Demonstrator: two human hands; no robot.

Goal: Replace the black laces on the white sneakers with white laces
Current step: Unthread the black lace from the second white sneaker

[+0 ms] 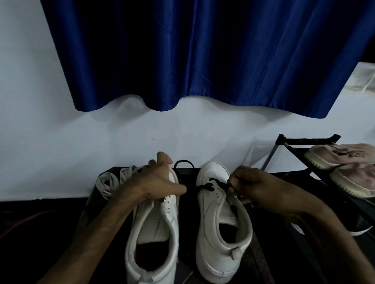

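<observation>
Two white sneakers stand side by side on a dark surface, heels toward me. The left sneaker shows bare eyelets with no lace in view. My left hand lies over its toe end, thumb stretched toward the other shoe. The right sneaker still carries a black lace in its front eyelets. My right hand pinches that black lace at the shoe's right side. A loop of black lace lies beyond the toes. White laces sit bunched at the far left.
A black shoe rack stands at the right with two pinkish-beige shoes on it. A blue curtain hangs over the white wall behind. The dark surface's far edge meets the wall.
</observation>
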